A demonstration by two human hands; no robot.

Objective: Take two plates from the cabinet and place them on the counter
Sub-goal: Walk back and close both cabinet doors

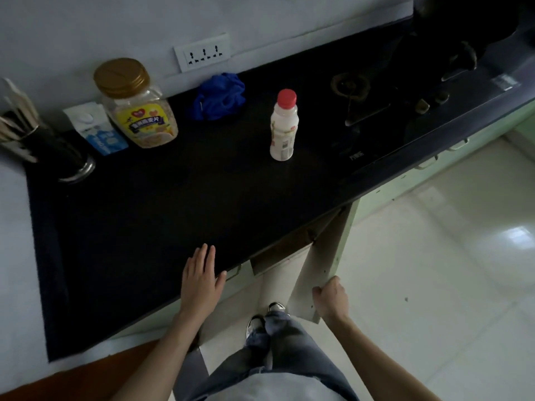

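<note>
Right hand [331, 299] is gripping the open cabinet door [321, 256]; left hand [202, 276] is lying open on the counter [173, 198]. No plates visible; probably heavy, fragile, best held by rims.

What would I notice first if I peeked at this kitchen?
Probably the white bottle with a red cap, standing alone mid-counter, and the gold-lidded jar by the wall. Nearer, the right hand grips the edge of an open cabinet door, while the left hand lies flat on the black counter.

Dim, soft — wide-angle edge warp
</note>
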